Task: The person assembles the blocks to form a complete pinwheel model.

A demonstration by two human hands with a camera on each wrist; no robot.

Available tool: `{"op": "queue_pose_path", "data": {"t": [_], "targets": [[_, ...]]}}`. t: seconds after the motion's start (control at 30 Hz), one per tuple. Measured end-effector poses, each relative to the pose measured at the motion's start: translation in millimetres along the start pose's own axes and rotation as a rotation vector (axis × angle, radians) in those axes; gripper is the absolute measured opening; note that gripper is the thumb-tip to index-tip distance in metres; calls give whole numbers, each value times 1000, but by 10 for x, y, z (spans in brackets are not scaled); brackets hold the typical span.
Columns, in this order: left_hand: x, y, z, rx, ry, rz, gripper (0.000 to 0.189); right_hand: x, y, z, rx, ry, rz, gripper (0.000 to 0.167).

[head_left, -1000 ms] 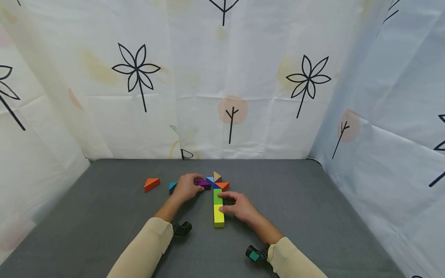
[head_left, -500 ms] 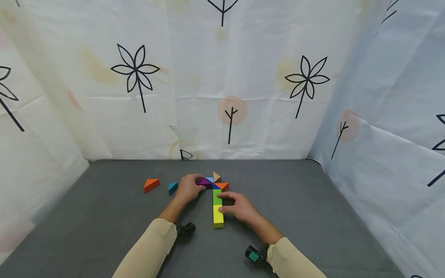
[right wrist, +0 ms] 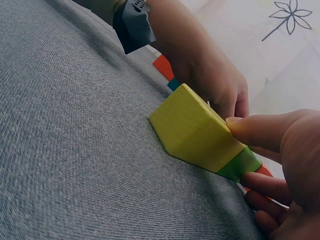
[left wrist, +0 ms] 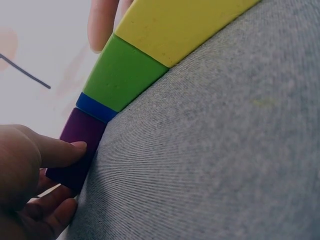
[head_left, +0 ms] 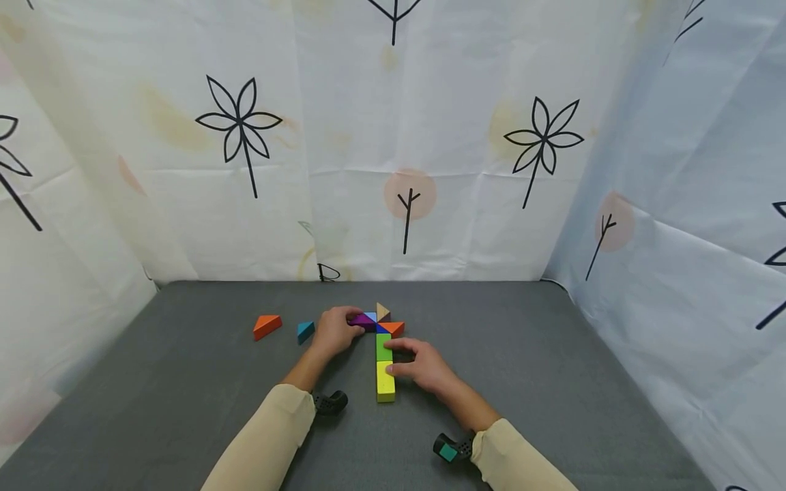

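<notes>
My left hand [head_left: 334,330] pinches a purple triangular block [left wrist: 77,145], thumb on its near face and other fingers behind. The purple block lies against the blue triangular blocks [head_left: 382,329] at the head of the column. My right hand [head_left: 426,368] touches the column from the right: the index fingertip is at the green block [head_left: 383,348], the thumb on the yellow block [head_left: 385,383]. In the right wrist view the thumb rests along the yellow block's upper edge. Green and yellow lie end to end. An orange triangle [head_left: 393,329] and a natural wood triangle [head_left: 383,313] adjoin the top.
Left of my left hand lie a teal triangular block [head_left: 305,331] and, farther left, another orange triangular block [head_left: 267,326]. Everything rests on a grey cloth-covered table [head_left: 522,382]. White printed curtains [head_left: 344,136] close off the back and sides.
My left hand has slid the purple block slightly right, up against the blue blocks, uncovering more of the teal block. The right hand has stayed in place.
</notes>
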State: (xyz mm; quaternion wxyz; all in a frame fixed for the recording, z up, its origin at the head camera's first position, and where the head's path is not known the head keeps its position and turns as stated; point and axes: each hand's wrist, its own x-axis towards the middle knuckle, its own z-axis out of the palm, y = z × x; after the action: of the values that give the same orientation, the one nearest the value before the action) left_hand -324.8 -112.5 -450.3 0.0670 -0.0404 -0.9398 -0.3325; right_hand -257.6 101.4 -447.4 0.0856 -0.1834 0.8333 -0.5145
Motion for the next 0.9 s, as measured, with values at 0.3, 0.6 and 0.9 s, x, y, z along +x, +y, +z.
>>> {"op": "queue_pose_path", "data": {"t": [0.3, 0.6, 0.9], "targets": [[-3, 1, 10, -6, 4, -24, 35, 9, -2, 11, -3, -1, -6, 41], [1, 15, 14, -12, 5, -16, 34, 4, -14, 0, -6, 4, -5, 42], [-10, 31, 7, -30, -1, -22, 33, -10, 13, -3, -11, 4, -40, 43]]}}
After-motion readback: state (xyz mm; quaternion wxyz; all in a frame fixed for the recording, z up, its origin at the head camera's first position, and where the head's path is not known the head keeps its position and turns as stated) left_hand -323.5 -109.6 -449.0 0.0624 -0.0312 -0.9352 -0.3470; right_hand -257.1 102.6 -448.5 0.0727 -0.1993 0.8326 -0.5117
